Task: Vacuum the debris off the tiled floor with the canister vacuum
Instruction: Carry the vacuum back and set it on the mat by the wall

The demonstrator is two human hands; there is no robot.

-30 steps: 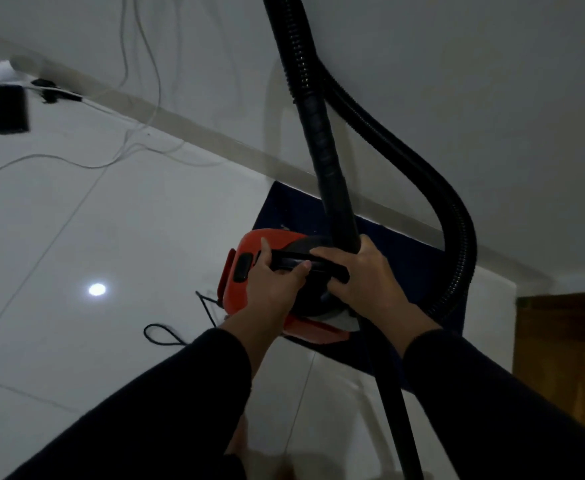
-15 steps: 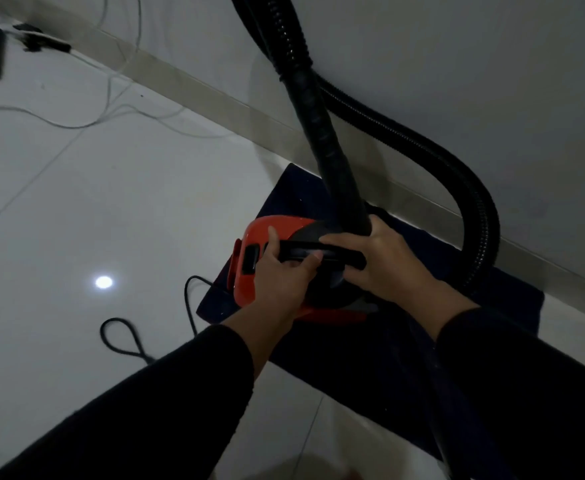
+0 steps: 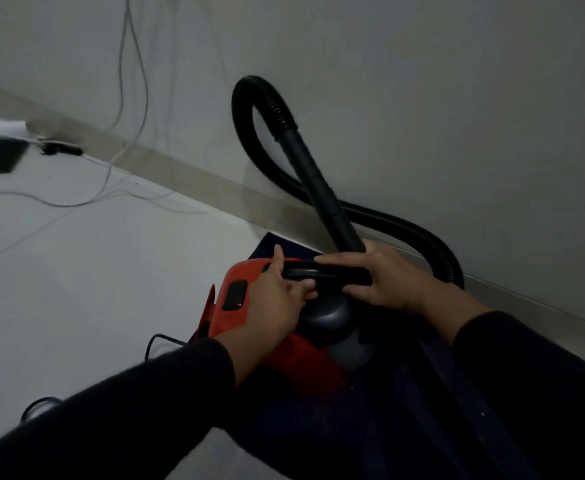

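While both hands (image 3: pixel 277 299) (curled) grip handle (image 3: pixel 332 273).

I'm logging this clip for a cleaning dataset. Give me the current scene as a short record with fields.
setting: white tiled floor beside a wall
vacuum: red canister on a dark mat
handle: black bar across the canister top
left hand: fingers curled round the handle
right hand: holds the handle's other end
hose: black, loops up against the wall
also on floor: phone, white cables
debris: none discernible
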